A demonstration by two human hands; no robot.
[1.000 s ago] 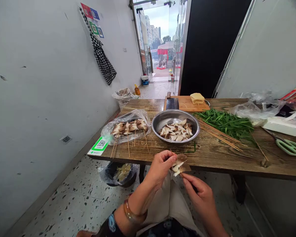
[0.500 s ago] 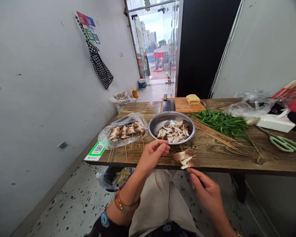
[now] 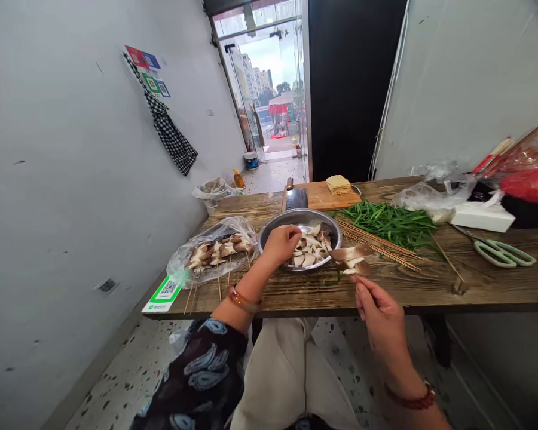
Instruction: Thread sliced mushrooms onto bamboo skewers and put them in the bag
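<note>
My right hand (image 3: 381, 310) is closed round the lower end of a mushroom skewer (image 3: 352, 260), with several brown-and-white slices threaded on it, just above the table's front edge. Over the left side of a steel bowl (image 3: 265, 230) is my left hand (image 3: 281, 243), its fingers bent together by the cut mushroom slices (image 3: 311, 249) inside. Whether a slice is between those fingertips is hidden. Finished-looking mushroom skewers (image 3: 219, 251) lie to the left on a clear plastic bag (image 3: 179, 257), their sticks pointing towards me.
Bare bamboo skewers (image 3: 381, 245) lie right of the bowl beside green leafy stalks (image 3: 390, 224). Behind are a cleaver (image 3: 296, 198) and a cutting board (image 3: 320, 194) with a yellowish stack of sheets (image 3: 338, 184). Green-handled scissors (image 3: 502, 254) and a tissue box (image 3: 483, 215) sit at right.
My left hand has gone from in front of the bowl to over it, among the slices. The right hand has raised the mushroom skewer slightly. The view has shifted somewhat.
</note>
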